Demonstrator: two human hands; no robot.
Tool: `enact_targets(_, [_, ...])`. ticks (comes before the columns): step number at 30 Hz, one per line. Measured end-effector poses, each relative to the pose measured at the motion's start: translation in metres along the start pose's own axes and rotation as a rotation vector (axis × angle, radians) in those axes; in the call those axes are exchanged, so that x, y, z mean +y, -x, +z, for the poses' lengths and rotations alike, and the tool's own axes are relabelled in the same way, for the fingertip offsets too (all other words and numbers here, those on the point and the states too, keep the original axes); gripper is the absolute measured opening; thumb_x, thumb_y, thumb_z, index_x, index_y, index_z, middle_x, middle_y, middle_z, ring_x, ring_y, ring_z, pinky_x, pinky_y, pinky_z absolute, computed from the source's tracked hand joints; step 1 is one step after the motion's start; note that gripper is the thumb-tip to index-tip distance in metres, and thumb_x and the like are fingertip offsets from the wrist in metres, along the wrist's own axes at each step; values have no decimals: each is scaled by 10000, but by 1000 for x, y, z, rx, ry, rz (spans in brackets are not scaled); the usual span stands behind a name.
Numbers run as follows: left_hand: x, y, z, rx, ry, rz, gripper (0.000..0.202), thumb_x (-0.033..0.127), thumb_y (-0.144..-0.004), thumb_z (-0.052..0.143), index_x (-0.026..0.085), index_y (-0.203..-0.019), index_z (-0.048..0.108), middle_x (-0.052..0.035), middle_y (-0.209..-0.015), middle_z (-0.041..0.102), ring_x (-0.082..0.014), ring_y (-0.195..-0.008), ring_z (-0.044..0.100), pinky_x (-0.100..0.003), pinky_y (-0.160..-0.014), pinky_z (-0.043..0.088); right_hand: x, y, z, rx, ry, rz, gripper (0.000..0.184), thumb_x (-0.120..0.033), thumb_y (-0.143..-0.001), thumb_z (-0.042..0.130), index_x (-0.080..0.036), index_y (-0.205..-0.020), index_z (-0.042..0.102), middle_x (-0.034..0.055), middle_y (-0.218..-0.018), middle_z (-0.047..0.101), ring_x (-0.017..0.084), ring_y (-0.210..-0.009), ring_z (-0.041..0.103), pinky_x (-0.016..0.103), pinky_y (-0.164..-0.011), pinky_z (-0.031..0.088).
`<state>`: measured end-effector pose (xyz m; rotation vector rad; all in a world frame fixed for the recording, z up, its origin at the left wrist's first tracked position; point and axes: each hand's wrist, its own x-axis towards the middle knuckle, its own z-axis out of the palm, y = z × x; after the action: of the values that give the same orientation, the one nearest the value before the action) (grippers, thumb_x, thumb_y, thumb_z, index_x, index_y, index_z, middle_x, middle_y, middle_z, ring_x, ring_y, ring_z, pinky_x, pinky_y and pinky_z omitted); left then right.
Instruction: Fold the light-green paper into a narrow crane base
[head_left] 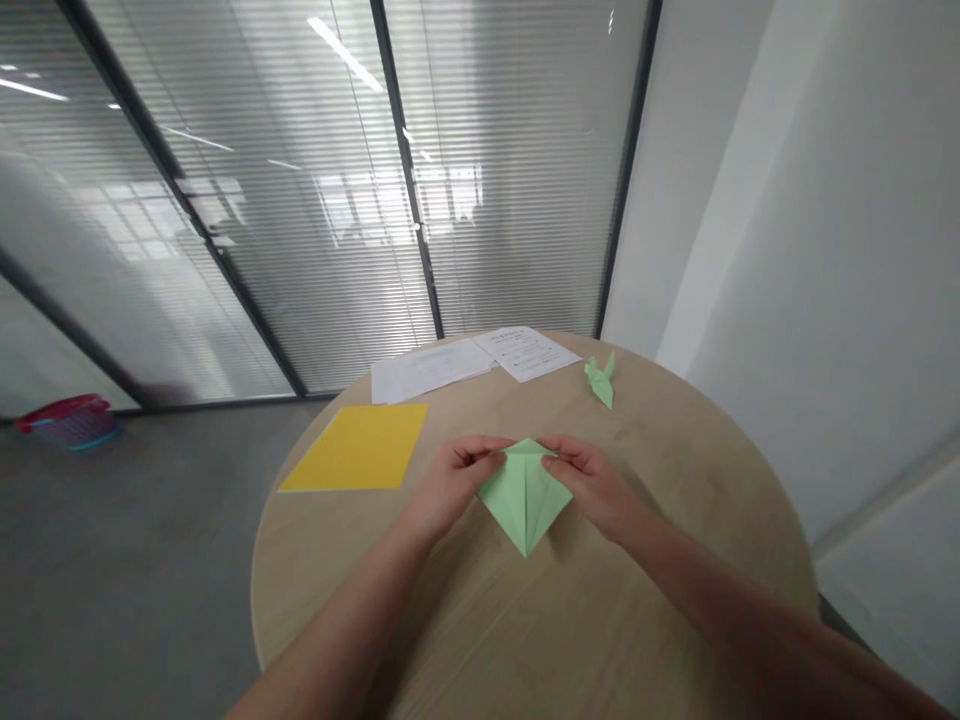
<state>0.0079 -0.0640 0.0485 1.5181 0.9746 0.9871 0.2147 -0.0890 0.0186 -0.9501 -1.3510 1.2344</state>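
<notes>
Pinching is what each grip does now. My left hand (450, 478) has its fingers squeezed together on the top left corner of the green folded paper (525, 500). My right hand (592, 482) has its fingers squeezed together on the top right corner. The paper lies flat on the round wooden table (525, 640), right in front of me, between my two hands. It looks like a kite, with its sharp tip pointing at me.

I think a few things could go wrong. If one hand pulls harder than the other, the paper could slide sideways on the smooth table, and the fold line would end up crooked. If I pull both corners apart too hard, the thin paper could tear at the top, where the folds meet. If I press down before the edges line up, a wrong crease would be hard to get out.

The yellow sheet (358, 447) lies near my left hand, so my arm could bump it. The small green folded shape (601, 381) and the white printed pages (480, 362) lie farther back, well apart from my hands.
</notes>
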Motion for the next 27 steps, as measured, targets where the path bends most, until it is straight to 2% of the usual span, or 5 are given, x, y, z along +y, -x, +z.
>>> enact_targets(8, [7,1,-2,-16,-60,77,240,337,-800,716,197,-947,845,-66,-879,794,-196,-759,652,-286,-691,490,0,1,-6,32,88,-74,254,-386,-847,679,-261,-1018,819,50,-975,806,217,-859,707,355,-784,540])
enact_targets(15, [11,5,-3,-27,-116,115,203,315,-772,671,196,-795,834,-31,-681,708,-149,-631,539,-255,-599,388,-1,4,-9,85,273,-165,227,-312,-827,604,-260,-846,825,24,-753,744,181,-672,626,298,-621,480])
enact_targets(18, [12,5,0,-25,-58,135,244,370,-781,715,184,-896,824,-41,-774,740,-158,-687,584,-260,-638,424,-3,5,-8,101,338,-220,245,-299,-836,582,-249,-848,821,25,-742,746,173,-645,620,283,-593,468])
enact_targets(21, [12,3,5,15,-43,74,381,451,-772,757,182,-1039,802,-45,-835,756,-163,-711,609,-265,-657,442,-4,6,-8,104,384,-279,253,-276,-859,571,-244,-863,821,24,-744,761,168,-628,634,274,-582,469])
enact_targets(27, [8,-1,5,-16,-211,-63,358,502,-760,736,163,-853,803,-22,-714,705,-137,-619,538,-258,-595,376,-3,9,-8,38,464,-378,278,-183,-863,556,-254,-895,823,34,-867,815,188,-772,732,302,-737,539])
